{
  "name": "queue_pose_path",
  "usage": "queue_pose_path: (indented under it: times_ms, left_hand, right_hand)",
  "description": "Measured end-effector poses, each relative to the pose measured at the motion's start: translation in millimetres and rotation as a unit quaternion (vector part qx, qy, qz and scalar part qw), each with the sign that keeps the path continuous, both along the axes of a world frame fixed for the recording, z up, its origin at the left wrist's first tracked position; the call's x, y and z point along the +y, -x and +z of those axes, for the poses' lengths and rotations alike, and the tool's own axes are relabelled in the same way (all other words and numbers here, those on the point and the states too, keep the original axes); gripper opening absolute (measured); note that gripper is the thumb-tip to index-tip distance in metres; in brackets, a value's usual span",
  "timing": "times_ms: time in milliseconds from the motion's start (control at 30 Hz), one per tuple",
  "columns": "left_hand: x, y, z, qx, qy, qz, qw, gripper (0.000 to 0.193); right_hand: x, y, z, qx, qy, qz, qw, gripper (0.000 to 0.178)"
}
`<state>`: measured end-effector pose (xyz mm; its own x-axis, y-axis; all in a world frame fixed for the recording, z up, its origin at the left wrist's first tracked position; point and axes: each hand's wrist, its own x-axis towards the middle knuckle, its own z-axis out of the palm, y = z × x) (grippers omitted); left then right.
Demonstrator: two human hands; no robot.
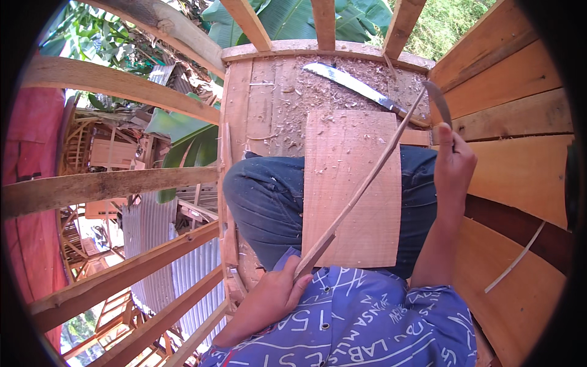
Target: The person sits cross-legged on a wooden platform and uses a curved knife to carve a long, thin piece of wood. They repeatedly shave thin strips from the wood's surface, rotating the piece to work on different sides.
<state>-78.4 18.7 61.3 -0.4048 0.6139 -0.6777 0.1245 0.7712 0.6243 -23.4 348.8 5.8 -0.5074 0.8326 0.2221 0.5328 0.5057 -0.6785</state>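
My left hand [278, 293] is closed around the lower end of a long, thin wooden stick [367, 180], close to my shirt. The stick slants up to the right across a flat wooden board [342, 153] that lies over my lap. At the right, my right hand [454, 156] grips a curved, dull brown-grey blade [439, 101]; its handle is hidden in the fist. The blade's upper end meets or overlaps the stick's far tip, and I cannot tell whether they touch. Small shavings lie on the board.
A machete [351, 85] with a pale blade lies on the plank floor [260, 110] beyond the board, among many wood shavings. Wooden rails [110, 183] stand at the left, panels [513, 177] at the right. A thin pale strip [516, 257] rests against the right panels.
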Motion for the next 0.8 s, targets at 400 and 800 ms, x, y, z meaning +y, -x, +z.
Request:
queue_pose_path:
  times_ms: [400,800]
  left_hand:
    - [11.0,11.1,2.9,0.049,-0.024,0.054,0.997,0.024]
    - [12.9,8.8,6.4,0.091,0.006,0.052,0.994,0.023]
  right_hand:
    - [-85.9,-1.7,13.0,-0.045,-0.016,0.311,0.949,0.044]
    - [-57.5,-4.3,14.1,-0.044,-0.017,0.214,0.976,0.046]
